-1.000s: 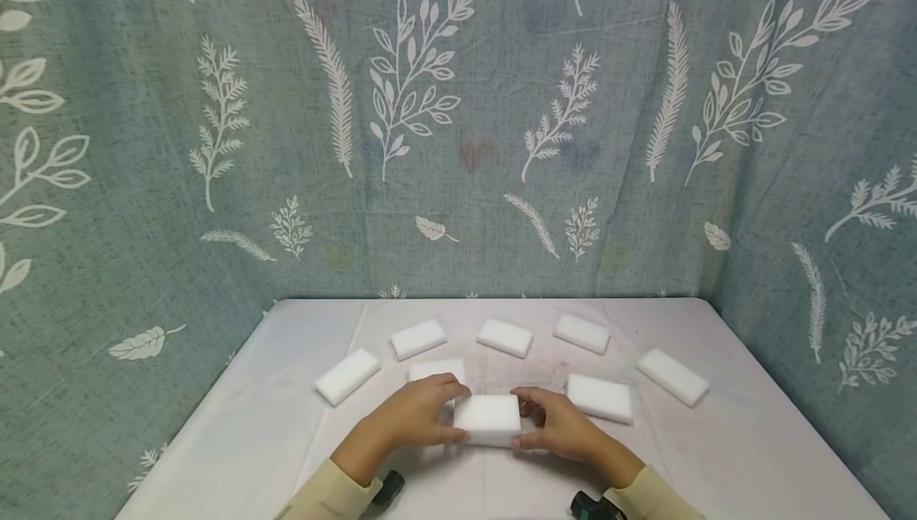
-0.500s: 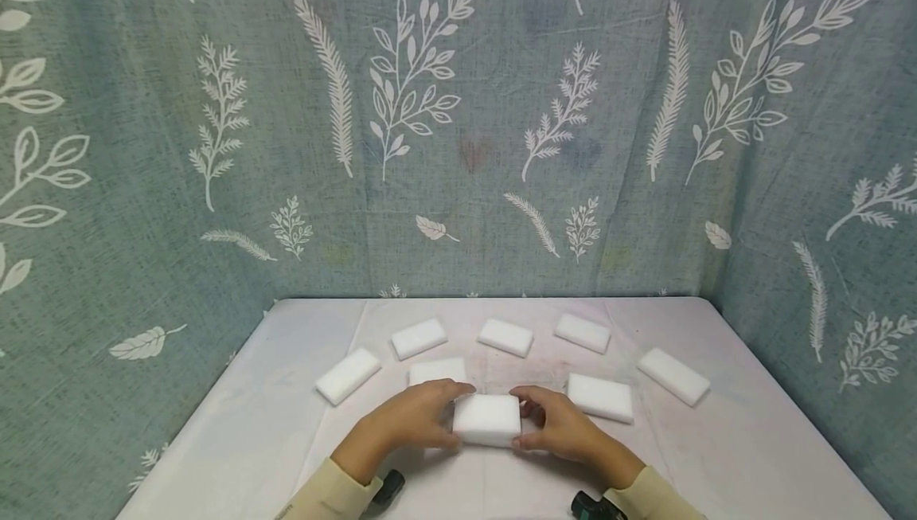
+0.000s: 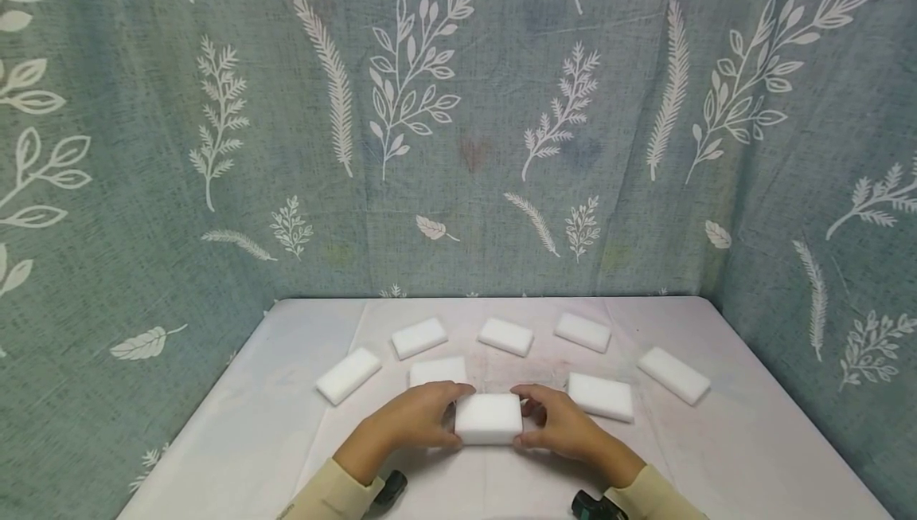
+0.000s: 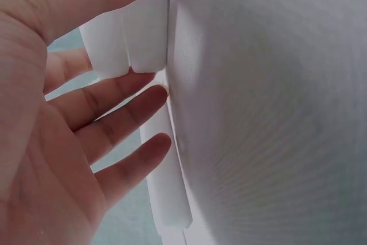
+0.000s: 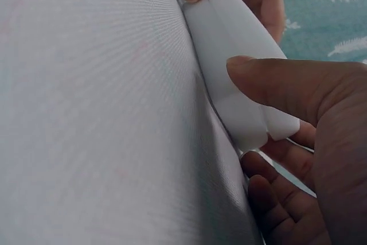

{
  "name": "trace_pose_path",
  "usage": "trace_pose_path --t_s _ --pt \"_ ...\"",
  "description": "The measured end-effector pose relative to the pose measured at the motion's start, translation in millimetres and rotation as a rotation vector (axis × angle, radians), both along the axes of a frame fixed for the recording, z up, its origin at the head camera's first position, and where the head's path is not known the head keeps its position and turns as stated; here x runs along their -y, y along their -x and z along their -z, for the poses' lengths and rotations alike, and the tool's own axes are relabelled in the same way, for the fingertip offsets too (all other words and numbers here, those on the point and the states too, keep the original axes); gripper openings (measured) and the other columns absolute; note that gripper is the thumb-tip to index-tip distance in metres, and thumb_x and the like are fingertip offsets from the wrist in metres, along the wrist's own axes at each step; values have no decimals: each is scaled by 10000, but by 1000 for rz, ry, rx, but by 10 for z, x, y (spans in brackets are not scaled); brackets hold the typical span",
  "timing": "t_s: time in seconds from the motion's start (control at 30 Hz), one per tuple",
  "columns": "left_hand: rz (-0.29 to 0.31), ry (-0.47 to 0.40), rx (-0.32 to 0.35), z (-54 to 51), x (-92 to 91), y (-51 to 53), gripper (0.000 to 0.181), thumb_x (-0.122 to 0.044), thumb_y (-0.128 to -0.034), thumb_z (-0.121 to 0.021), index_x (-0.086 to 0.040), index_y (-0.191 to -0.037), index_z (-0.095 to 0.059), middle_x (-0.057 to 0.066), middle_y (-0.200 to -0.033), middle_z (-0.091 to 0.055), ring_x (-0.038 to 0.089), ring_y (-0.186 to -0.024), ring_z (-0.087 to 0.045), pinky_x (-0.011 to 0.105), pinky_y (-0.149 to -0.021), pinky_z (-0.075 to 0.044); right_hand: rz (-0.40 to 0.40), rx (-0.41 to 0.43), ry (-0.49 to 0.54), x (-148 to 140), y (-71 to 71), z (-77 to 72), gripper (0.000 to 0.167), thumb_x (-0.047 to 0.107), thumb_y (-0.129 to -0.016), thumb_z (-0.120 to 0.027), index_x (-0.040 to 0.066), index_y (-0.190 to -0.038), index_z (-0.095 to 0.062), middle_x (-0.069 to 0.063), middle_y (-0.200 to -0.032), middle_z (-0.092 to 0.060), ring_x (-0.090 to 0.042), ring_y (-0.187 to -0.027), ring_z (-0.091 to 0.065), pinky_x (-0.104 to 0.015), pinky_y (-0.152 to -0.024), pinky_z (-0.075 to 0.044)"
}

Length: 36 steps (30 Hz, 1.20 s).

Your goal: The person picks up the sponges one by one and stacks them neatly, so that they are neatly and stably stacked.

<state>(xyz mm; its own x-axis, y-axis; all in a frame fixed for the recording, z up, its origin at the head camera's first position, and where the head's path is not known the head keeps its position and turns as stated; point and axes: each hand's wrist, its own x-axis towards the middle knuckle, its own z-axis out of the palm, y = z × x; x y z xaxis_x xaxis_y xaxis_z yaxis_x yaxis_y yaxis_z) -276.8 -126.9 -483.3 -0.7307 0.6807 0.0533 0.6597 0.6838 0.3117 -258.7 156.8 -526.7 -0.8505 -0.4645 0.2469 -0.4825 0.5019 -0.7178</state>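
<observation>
Two white foam sponges, one stacked flat on the other, lie on the table between the hands; the seam between them shows in both wrist views. My left hand holds the stack's left end, thumb at the front corner and index finger behind. At the right end, my right hand holds the stack the same way, its thumb pressed on the front face in the right wrist view. The other fingers of both hands curve loosely by the ends. Just behind the left hand lies another white sponge, partly hidden.
Several single white sponges lie spread in an arc, among them a left one, a back one, a near right one and a far right one. A leaf-patterned cloth hangs behind the white table.
My left thumb has slid left from the front face to the corner, and the left fingers have shifted slightly. The stacked sponges look a little more evenly lined up. The right hand has barely moved.
</observation>
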Motion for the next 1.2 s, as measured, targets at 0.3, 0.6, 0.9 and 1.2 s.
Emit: trace_pose_path --t_s 0.3,0.6,0.9,1.2 --pt "-5 3 -20 -6 -7 3 781 -416 -688 -866 -165 -1357 -549 -97 -1218 -606 58 -1090 -555 318 -948 -472 5 9 -19 -7 0 -26 746 268 -692 -881 45 -1324 -553 70 -950 -613 -106 -805 -581 -271 -720 -488" --pt "16 -5 -48 -16 -16 7 779 -394 -681 -873 -149 -1348 -554 -83 -1198 -616 57 -1059 -562 319 -928 -482 7 6 -35 -12 11 -35 744 286 -692 -881 47 -1320 -562 70 -956 -612 -100 -814 -577 -269 -728 -483" --pt "-14 0 -4 -41 11 21 810 -430 -675 -862 -184 -1376 -540 -105 -1182 -611 68 -1058 -565 329 -925 -483 7 8 -29 -24 15 -32 797 337 -681 -889 52 -1341 -545 69 -974 -619 -99 -842 -583 -283 -748 -486" --pt "-18 -106 18 -122 306 127 719 -360 -726 -849 -141 -1346 -558 -16 -1119 -629 145 -956 -579 336 -801 -502 0 9 18 -3 -12 -6 815 370 -675 -892 71 -1347 -542 41 -995 -622 -154 -867 -591 -294 -741 -489"
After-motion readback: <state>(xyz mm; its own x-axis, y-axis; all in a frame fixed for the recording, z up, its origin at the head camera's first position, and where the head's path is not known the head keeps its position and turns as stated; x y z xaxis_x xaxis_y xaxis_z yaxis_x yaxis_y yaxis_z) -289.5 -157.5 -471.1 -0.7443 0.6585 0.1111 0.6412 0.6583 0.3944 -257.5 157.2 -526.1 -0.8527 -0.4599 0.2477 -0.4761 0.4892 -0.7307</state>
